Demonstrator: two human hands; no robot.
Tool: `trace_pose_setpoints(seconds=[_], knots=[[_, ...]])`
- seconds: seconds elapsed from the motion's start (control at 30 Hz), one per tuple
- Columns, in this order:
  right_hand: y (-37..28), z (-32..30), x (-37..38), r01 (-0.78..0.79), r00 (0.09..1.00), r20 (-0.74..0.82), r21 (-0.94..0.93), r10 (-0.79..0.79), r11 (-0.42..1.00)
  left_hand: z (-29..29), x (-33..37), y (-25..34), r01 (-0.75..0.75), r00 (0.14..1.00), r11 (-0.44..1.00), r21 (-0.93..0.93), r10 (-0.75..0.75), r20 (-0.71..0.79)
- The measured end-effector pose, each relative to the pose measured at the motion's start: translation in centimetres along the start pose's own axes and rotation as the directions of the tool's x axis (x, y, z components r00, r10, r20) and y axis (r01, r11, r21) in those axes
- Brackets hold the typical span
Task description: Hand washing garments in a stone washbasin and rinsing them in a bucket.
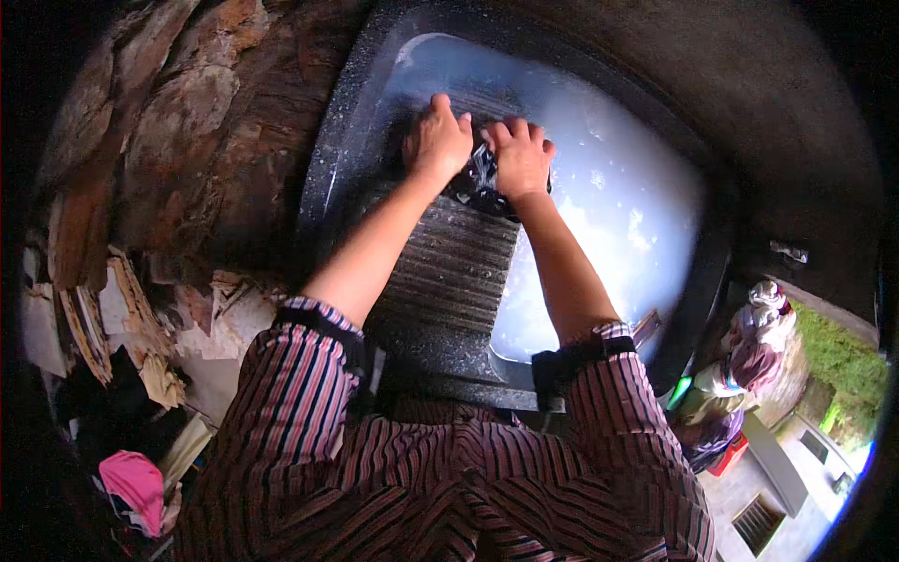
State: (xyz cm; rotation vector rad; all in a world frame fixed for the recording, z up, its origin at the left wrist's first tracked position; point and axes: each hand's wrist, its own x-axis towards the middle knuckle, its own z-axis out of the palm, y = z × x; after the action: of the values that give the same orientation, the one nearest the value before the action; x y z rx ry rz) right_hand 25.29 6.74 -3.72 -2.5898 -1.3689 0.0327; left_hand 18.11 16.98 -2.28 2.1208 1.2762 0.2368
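Note:
A dark, wet cloth with pale markings (pixel 483 178) lies bunched on the ridged washboard (pixel 440 267) of a dark speckled laundry sink (pixel 323 201). My right hand (pixel 522 157) presses down on it, fingers curled over the fabric. To its left, my left hand (pixel 438 142) is closed with the thumb raised, against the dark cloth's left side. What lies inside its fingers is mostly hidden. Cloudy, soapy water (pixel 609 206) with patches of foam fills the basin to the right of the ridges and spreads behind my hands.
A rough stone wall (pixel 178 140) rises close on the left, with torn boards (pixel 131 314) below it and a pink cloth (pixel 134 489) at lower left. At right stand a heap of fabrics (pixel 740 365), a red object (pixel 729 454) and a pale slab (pixel 775 464).

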Motion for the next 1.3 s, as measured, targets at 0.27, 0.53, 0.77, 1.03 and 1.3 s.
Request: trace_pose_setpoints(seconds=[0.27, 0.53, 0.77, 1.03, 1.3], knots=[[-1.7, -0.1, -10.9, 0.288, 0.942, -0.248, 0.247, -0.227, 0.925, -1.5, -12.4, -6.4, -0.517, 0.833, 0.846, 0.13, 0.533, -0.152], [-0.5, 0.2, -0.4, -0.02, 0.997, -0.066, 0.239, 0.037, 0.971, 1.0, -1.3, -2.6, -0.412, 0.89, 0.894, 0.177, 0.436, -0.13], [-0.8, 0.0, -7.1, 0.352, 0.914, -0.299, 0.249, -0.274, 0.902, -0.5, -10.0, -4.1, -0.553, 0.791, 0.785, 0.28, 0.6, -0.121], [10.2, 3.3, 3.8, 0.01, 0.954, -0.301, 0.03, -0.001, 1.0, 1.8, -0.2, -0.7, -0.289, 0.923, 0.839, 0.46, 0.372, -0.1], [14.8, 2.5, -1.8, -0.531, 0.754, 0.582, 0.813, 0.303, -0.24, 2.4, 0.2, 0.4, -0.253, 0.944, 0.793, 0.554, 0.328, -0.039]])
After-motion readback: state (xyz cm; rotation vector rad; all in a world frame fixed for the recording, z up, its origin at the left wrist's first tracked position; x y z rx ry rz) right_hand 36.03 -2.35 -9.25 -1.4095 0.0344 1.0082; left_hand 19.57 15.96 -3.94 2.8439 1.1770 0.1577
